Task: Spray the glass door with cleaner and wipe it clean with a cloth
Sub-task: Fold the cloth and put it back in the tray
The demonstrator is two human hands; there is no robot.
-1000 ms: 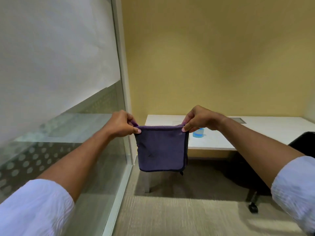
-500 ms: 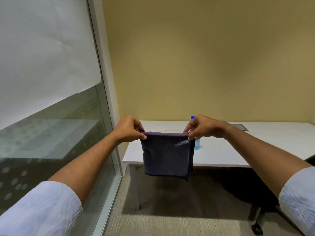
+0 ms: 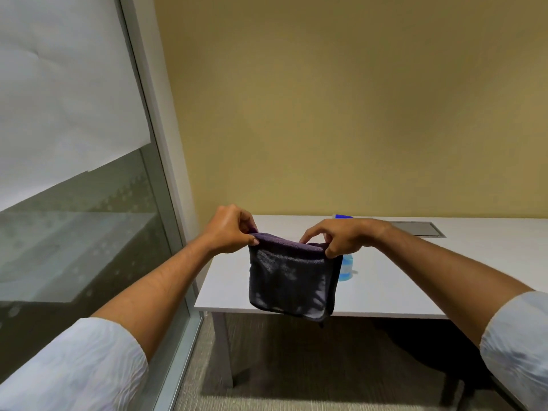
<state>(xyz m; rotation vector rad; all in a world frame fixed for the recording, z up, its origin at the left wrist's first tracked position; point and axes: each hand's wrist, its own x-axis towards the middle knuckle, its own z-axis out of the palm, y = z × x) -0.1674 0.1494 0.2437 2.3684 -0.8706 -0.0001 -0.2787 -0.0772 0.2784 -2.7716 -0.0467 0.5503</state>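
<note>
While hanging in the air above the near edge of the white table [image 3: 400, 295], folded dark purple cloth [image 3: 292, 280] pinched by its top corners: left hand [image 3: 229, 232] on the left corner, right hand [image 3: 341, 237] on the right. Spray bottle [image 3: 346, 269] (blue liquid, mostly hidden behind the cloth) upright on the table. Glass door [image 3: 89, 247] to the left, well apart from the cloth

head-worn view, forward and down, close
</note>
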